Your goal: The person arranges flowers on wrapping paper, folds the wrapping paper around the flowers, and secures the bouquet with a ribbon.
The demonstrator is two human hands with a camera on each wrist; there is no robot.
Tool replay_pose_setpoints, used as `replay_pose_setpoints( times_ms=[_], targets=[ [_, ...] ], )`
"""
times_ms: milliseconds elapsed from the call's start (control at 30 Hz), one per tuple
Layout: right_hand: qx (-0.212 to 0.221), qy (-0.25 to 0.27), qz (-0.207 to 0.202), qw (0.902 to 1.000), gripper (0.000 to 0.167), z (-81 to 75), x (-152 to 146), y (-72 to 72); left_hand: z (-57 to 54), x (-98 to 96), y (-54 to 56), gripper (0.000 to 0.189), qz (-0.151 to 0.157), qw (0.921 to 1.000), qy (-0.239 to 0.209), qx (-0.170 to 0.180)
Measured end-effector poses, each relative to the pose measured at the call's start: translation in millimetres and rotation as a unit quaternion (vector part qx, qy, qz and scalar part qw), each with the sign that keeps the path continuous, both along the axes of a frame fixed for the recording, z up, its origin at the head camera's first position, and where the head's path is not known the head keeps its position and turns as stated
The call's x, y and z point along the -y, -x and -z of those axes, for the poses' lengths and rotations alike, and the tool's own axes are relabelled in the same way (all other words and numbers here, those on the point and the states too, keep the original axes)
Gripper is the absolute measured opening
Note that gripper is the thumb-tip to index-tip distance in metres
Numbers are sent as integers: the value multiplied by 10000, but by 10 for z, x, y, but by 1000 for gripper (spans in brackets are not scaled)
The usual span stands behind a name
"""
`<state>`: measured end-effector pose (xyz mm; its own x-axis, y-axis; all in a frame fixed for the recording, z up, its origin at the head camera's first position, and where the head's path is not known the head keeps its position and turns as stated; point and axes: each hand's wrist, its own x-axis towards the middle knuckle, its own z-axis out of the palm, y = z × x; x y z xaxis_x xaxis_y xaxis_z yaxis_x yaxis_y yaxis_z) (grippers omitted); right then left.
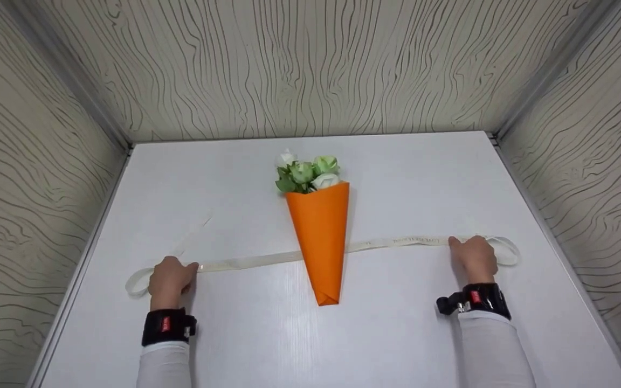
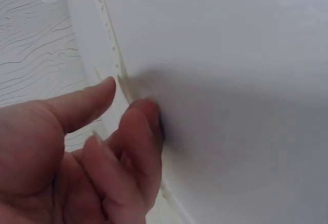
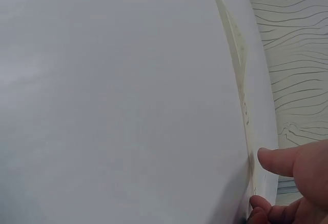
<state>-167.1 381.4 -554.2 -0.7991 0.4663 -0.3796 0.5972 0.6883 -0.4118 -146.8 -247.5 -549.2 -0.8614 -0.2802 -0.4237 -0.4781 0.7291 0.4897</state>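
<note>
While the cream ribbon point(image 1: 256, 261) runs crosswise under the orange-wrapped bouquet point(image 1: 320, 231), your left hand point(image 1: 171, 277) and right hand point(image 1: 475, 260) flank it; I can't tell whether either pinches the ribbon.

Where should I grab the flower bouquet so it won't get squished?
Probably the narrow part of the orange wrap, coming from the near side: it lies with its slim end on that side and its flowers poking out the wide far end, where a squeeze might crush them.
</note>
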Motion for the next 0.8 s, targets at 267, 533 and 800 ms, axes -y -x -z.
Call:
replay_pose_setpoints(
  times_ms=[267, 533, 800],
  targets=[
    [-302, 204, 224, 9991, 56, -14, -17, 82, 13, 14, 72, 29, -205, 9997, 41, -94],
    [-829, 305, 196, 9959, 24, 19, 16, 107, -23, -73, 158, 15, 110, 9997, 232, -18],
    [-1278, 1204, 386, 9837, 34, 12, 24, 126, 36, -109, 215, 23, -650, 9881, -1159, -778]
  ],
)
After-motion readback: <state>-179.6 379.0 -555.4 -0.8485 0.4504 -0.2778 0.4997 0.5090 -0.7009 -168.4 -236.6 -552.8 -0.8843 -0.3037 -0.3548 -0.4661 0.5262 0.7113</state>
